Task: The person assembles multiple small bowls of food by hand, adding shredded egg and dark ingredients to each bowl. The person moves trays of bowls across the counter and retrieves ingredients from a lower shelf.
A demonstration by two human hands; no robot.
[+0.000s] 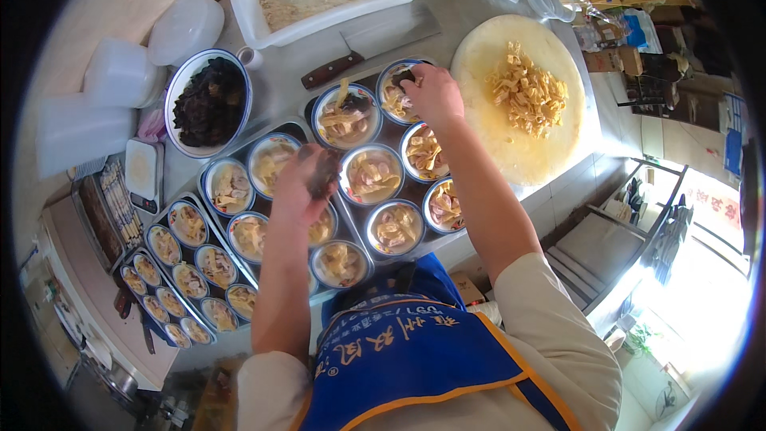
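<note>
My left hand [297, 191] is closed around a clump of dark wood ear mushroom [323, 173], held above the small bowls in the middle tray. At the far right of the bowls, my right hand [437, 96] pinches a dark mushroom piece [407, 80] over a blue-rimmed bowl [391, 105]. Beside it, another bowl [345, 121] holds pale meat, yellow strips and a dark piece. The nearer bowls, such as one bowl [395, 227], show meat and yellow strips. A large white bowl [177, 80] at the left is heaped with wood ear mushrooms [211, 104].
A round cutting board [479, 148] with chopped yellow strips [531, 92] lies to the right. Behind the bowls are a cleaver [333, 70] and a white tub [247, 4]. Plastic containers [120, 72] and a small scale [144, 169] stand left; several metal trays of bowls extend leftward.
</note>
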